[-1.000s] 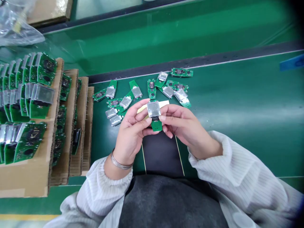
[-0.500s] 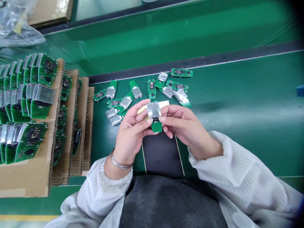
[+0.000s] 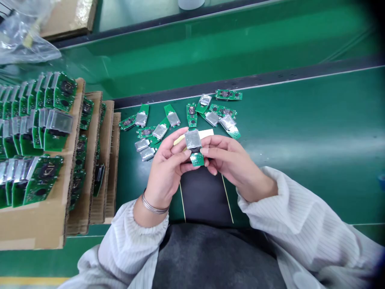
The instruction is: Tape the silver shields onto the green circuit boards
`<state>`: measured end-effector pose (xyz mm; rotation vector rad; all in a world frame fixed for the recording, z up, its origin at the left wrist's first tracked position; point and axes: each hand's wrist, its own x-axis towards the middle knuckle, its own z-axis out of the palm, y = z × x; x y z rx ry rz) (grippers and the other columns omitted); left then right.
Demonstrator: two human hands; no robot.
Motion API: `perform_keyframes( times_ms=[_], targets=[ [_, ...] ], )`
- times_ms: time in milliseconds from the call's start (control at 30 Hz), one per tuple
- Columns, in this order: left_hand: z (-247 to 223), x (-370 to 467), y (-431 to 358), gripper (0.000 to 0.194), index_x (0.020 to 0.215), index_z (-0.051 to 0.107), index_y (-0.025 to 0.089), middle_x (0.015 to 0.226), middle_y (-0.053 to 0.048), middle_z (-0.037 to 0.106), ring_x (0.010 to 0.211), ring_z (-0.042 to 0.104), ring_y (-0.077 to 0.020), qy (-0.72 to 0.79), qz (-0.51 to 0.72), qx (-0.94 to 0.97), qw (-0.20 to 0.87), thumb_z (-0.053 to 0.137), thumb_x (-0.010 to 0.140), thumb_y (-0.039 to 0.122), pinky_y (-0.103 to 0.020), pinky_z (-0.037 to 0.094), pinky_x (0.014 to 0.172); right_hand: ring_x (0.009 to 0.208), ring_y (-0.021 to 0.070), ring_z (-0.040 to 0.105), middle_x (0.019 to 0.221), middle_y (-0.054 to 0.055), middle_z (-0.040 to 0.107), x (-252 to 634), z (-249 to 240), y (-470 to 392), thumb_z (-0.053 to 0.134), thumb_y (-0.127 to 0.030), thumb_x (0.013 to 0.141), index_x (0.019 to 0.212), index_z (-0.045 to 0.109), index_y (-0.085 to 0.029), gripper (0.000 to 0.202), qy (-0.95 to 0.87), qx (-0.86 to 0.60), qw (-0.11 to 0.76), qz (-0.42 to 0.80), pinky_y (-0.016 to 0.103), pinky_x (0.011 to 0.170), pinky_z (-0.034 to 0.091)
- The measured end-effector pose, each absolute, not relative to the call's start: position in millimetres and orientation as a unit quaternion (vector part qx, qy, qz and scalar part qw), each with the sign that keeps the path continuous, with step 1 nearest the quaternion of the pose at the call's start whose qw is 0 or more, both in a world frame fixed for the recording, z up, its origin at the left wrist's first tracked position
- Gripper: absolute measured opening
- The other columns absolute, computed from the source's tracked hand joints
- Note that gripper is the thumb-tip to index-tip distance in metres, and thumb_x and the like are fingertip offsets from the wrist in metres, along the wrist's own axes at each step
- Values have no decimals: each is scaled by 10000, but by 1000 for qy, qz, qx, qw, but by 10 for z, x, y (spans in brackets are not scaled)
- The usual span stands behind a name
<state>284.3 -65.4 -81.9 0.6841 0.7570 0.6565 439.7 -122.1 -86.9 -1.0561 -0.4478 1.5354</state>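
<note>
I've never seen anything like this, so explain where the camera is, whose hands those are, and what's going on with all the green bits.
There's no machine here: these are a person's two bare hands. The camera sits on that person's head, looking forward and down, so you see roughly what they see. The left hand and right hand together hold a small green board with a shiny square on it. Beyond them, loose boards lie scattered on the green table. On the left, cardboard sheets carry rows of similar boards.
</note>
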Motion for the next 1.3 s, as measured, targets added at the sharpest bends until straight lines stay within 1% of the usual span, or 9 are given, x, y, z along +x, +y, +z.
perform_keyframes(
  times_ms=[67, 167, 400, 600, 800, 1000, 1167, 1300],
  targets=[
    [-820, 2843, -660, 461, 1216, 672, 286, 1182, 19, 776, 729, 736, -89, 358, 310, 328, 817, 768, 791, 136, -170, 632, 626, 495, 68, 514, 626, -25, 614, 4393, -862, -1225, 858, -271, 711, 840, 719, -139, 231, -189, -450, 568, 662, 142, 369, 430],
    [-819, 2849, -670, 496, 1242, 654, 282, 1196, 4, 773, 725, 732, -94, 369, 312, 338, 808, 773, 778, 154, -177, 631, 629, 521, 68, 506, 652, -25, 604, 4384, -858, -1229, 853, -258, 707, 831, 713, -142, 220, -174, -451, 568, 666, 134, 362, 409],
    [-843, 2865, -663, 483, 1242, 661, 285, 1129, 12, 786, 700, 720, -96, 368, 322, 360, 794, 766, 785, 173, -176, 619, 608, 508, 67, 476, 615, -49, 557, 4366, -877, -1213, 858, -247, 677, 764, 677, -164, 218, -166, -449, 578, 661, 137, 353, 372],
    [-828, 2859, -678, 503, 1281, 649, 284, 1280, -23, 750, 840, 748, -138, 381, 318, 361, 790, 752, 801, 172, -202, 631, 652, 505, 69, 475, 599, -47, 556, 4368, -879, -1215, 862, -284, 700, 807, 688, -162, 238, -181, -460, 568, 658, 144, 362, 362],
    [-821, 2867, -715, 502, 1275, 644, 298, 1287, -22, 747, 965, 749, -175, 384, 323, 378, 778, 770, 804, 176, -219, 632, 690, 445, 42, 444, 653, -66, 542, 4334, -899, -1238, 884, -264, 679, 801, 667, -168, 266, -218, -471, 581, 627, 168, 354, 358],
    [-830, 2900, -715, 456, 1205, 672, 280, 1185, -15, 778, 878, 740, -141, 381, 340, 370, 776, 791, 782, 159, -189, 592, 643, 442, 42, 452, 662, -71, 533, 4304, -956, -1236, 842, -260, 723, 778, 635, -179, 229, -240, -483, 585, 606, 174, 356, 351],
    [-853, 2908, -726, 457, 1206, 679, 272, 1154, -29, 785, 898, 741, -161, 388, 346, 386, 762, 780, 781, 139, -203, 560, 646, 440, 48, 449, 638, -69, 549, 4304, -972, -1241, 832, -261, 742, 787, 625, -185, 225, -263, -501, 580, 586, 178, 356, 356],
    [-864, 2913, -730, 446, 1195, 704, 270, 1128, -26, 793, 870, 732, -151, 399, 368, 398, 740, 786, 779, 130, -190, 525, 612, 435, 60, 471, 618, -64, 562, 4308, -972, -1248, 805, -274, 774, 814, 656, -181, 181, -273, -508, 583, 573, 186, 361, 390]
  ],
)
